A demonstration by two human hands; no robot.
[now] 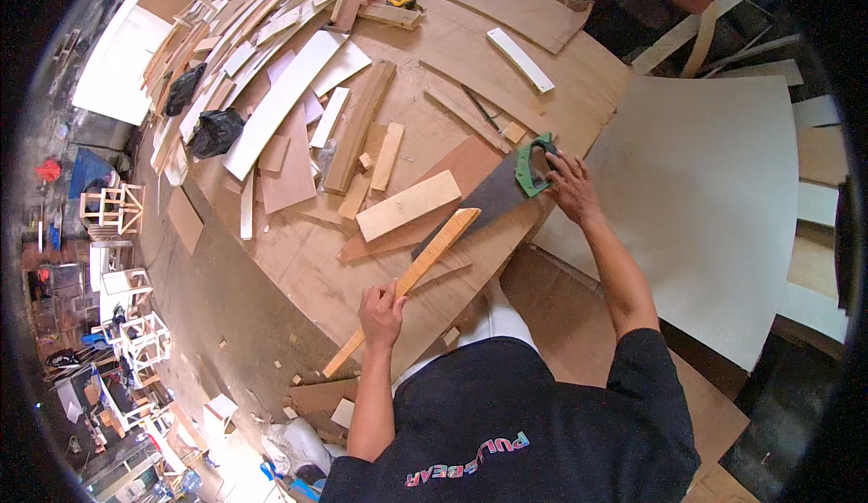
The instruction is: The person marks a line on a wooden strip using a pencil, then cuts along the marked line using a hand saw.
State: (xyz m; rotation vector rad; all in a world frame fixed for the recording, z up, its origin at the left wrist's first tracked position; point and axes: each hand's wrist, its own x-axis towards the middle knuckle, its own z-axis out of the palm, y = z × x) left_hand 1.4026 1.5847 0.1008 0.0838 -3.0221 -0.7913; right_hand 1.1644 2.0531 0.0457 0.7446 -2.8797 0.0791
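My left hand point(382, 315) is closed around a narrow wooden strip point(431, 254) that slants over the near edge of the worktable point(307, 263). At the table's right side, my right hand point(571, 187) is at the green handle of a handsaw point(533, 167), its fingers over the grip. The saw's dark blade point(493, 203) points down and left, and its far end passes behind the strip's upper end. Whether the teeth touch the strip I cannot tell. A short pale board point(409, 206) lies just left of the blade, on a reddish-brown panel point(466, 161).
Wood offcuts point(294, 105) crowd the table's far left, with a black plastic bag point(217, 132) among them. A yellow tape measure point(401, 0) sits at the back. To my right lies a large pale panel point(696, 205). Small wooden frames point(143, 345) stand on the floor at left.
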